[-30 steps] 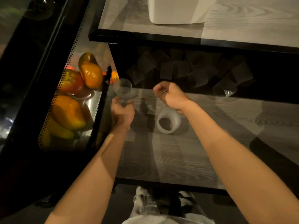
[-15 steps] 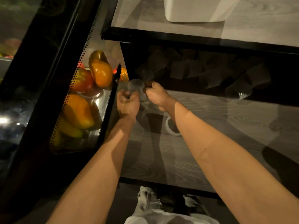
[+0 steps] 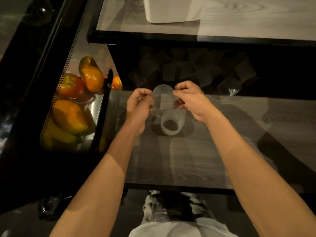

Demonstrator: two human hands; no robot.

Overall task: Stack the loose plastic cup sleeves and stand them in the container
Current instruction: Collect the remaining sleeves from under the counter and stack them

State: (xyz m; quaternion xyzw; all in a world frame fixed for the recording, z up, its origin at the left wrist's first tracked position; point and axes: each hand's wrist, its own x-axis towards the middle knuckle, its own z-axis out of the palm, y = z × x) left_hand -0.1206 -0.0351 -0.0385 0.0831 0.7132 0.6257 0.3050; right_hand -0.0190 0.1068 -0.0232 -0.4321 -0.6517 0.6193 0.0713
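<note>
A thin ribbed sleeve [image 3: 162,96] is pinched by its rim between the left hand [image 3: 139,106] and the right hand [image 3: 189,100], held above the tabletop [image 3: 188,159]. The stack of sleeves [image 3: 171,124] lies directly below and just nearer, on its side, its open mouth turned toward the near edge. Both hands are about equally close. The stack looks translucent white and fluted.

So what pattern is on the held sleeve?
Fine vertical ribbing on the translucent plastic cup sleeve, head view.
</note>
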